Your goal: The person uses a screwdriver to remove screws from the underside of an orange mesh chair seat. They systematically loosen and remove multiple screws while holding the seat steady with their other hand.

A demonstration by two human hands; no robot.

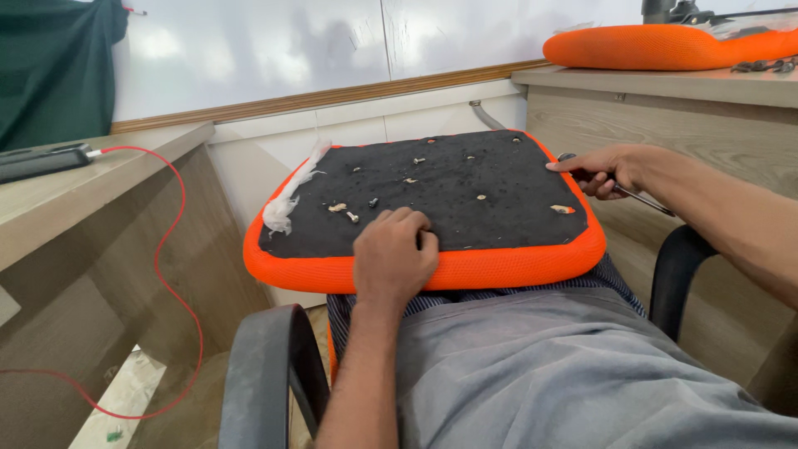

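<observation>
An orange seat cushion [432, 270] lies upside down across my lap, its black underside [449, 187] facing up and dotted with small screws [352, 217] and bits of debris. My left hand [395, 254] rests at the near edge of the cushion, fingers curled under and pressed knuckle-down on the black board. My right hand [605, 169] is at the far right rim, fingers closed around the handle of a slim metal tool [644, 199], its forefinger stretched out to touch the edge of the black panel. A tuft of white stuffing [287, 204] hangs out at the left corner. A second orange cushion [665, 46] sits on the wooden desk [657, 83] to my right, with dark metal parts [761, 65] beside it. A red cable [170, 274] loops down from the desk on my left. No container is in view; the loose screws lie directly on the cushion's underside.
</observation>
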